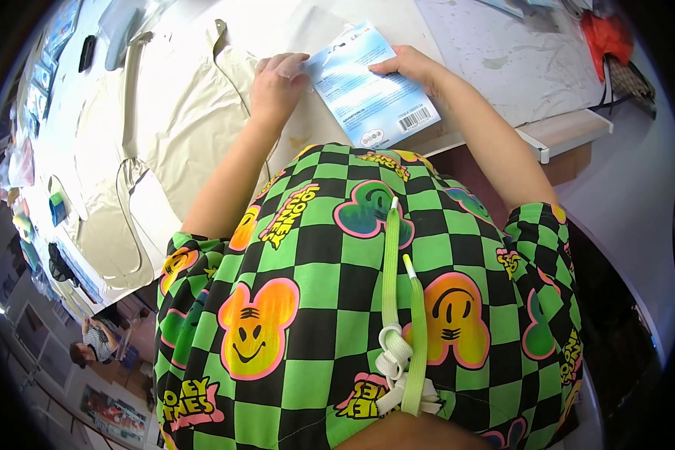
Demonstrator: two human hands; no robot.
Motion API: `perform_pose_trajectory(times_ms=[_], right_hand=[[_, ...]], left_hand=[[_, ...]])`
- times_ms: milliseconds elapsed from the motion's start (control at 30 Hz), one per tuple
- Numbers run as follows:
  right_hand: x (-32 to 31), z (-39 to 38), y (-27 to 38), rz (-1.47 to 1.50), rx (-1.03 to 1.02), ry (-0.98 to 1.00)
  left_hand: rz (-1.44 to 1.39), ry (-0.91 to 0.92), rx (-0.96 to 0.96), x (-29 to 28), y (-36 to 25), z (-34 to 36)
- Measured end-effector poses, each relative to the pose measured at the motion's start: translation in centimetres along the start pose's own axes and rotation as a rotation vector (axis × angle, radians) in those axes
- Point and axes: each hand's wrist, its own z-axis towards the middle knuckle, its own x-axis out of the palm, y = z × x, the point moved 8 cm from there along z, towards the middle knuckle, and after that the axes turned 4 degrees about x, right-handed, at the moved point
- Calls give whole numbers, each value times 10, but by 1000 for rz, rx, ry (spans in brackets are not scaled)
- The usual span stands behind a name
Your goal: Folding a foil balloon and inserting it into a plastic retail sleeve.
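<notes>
A light blue printed card (367, 94) with a barcode lies tilted in front of me at the top centre. My right hand (416, 71) grips its right side, thumb across the printed face. At the card's left, my left hand (277, 86) has curled fingers pinching clear plastic (307, 82), which looks like a bag. Beneath and left of that hand a cream fabric piece (176, 142) with straps and cords spreads over the white table (495, 67).
At the upper right are a red bag (607, 41) and a dark patterned item (634, 90), beside a white ledge (562, 139). Small packets and coloured items (56, 206) line the table's left side. Another person (101, 341) is at the lower left, away from me.
</notes>
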Motion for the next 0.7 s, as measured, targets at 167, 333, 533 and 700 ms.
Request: perform_pose_trajectory(times_ms=[167,333,533,700], right_hand=[[2,5,-7,56,-16,-19],[0,1,3,-15,-70,-19],[-38,-20,4,-251,17,18],[-43,-23,-10,-247,90,68]], left_hand=[[293,-103,144,1,2,-2],[206,-117,133,5,-4,-6],[95,248,18,25,-35,-8],[232,199,327,18,-50,11]])
